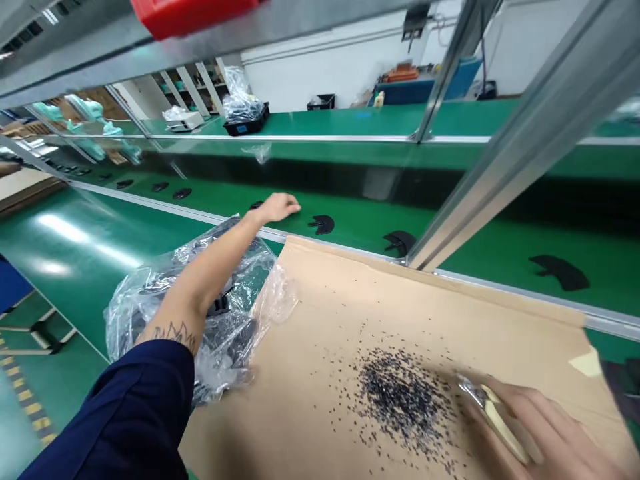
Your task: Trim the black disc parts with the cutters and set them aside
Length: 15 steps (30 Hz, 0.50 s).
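My left hand (280,207) reaches over the green conveyor belt (350,217), its fingers loosely stretched to the right, with nothing visible in them. A black fan-shaped part (324,225) lies just to its right, and another black part (257,205) shows partly behind my wrist. My right hand (545,433), blurred, grips cutting pliers (500,420) with cream handles. Their metal jaws point left toward a pile of small black trimmings (400,393) on the brown cardboard sheet (310,373). Under my left forearm is a clear plastic bag (235,333) with black parts inside.
More black parts (400,241) are spaced along the belt, including a larger one (560,271) at right. A slanted metal post (500,147) rises at the belt's edge. Overhead runs a metal shelf with a red bin (195,15). A black tray (249,123) with bagged items stands beyond.
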Each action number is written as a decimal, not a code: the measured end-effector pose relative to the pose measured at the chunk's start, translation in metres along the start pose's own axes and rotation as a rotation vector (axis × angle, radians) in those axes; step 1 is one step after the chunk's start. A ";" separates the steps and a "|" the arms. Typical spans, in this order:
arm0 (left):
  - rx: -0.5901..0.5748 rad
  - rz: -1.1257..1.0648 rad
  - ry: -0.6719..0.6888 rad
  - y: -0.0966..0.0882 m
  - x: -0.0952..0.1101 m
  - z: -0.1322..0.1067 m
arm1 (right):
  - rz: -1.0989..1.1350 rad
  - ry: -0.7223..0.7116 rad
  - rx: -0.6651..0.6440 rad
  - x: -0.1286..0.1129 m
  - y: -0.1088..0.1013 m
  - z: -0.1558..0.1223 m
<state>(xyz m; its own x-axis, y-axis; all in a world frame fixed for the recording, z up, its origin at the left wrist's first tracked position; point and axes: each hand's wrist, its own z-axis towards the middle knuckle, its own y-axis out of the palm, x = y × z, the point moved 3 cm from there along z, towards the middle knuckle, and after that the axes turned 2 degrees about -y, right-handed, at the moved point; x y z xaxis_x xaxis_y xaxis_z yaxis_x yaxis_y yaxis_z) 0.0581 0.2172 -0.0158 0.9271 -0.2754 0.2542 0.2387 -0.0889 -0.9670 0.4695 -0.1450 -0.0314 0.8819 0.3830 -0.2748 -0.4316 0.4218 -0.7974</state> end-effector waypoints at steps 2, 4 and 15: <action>-0.042 -0.012 0.031 0.013 0.036 -0.007 | -0.147 -0.073 -0.078 -0.002 -0.009 -0.002; -0.048 -0.013 0.041 0.018 0.063 -0.018 | -0.259 -0.105 -0.099 -0.003 -0.019 -0.007; -0.044 -0.199 0.426 -0.017 0.161 -0.164 | 0.173 -0.028 0.139 -0.061 -0.031 0.012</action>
<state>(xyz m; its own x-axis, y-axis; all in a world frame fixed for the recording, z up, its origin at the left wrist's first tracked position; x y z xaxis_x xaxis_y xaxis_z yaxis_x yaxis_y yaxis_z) 0.1559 0.0170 0.0445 0.6612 -0.6162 0.4280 0.3791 -0.2179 -0.8993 0.4265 -0.1722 0.0165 0.7878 0.4811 -0.3847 -0.5997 0.4564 -0.6573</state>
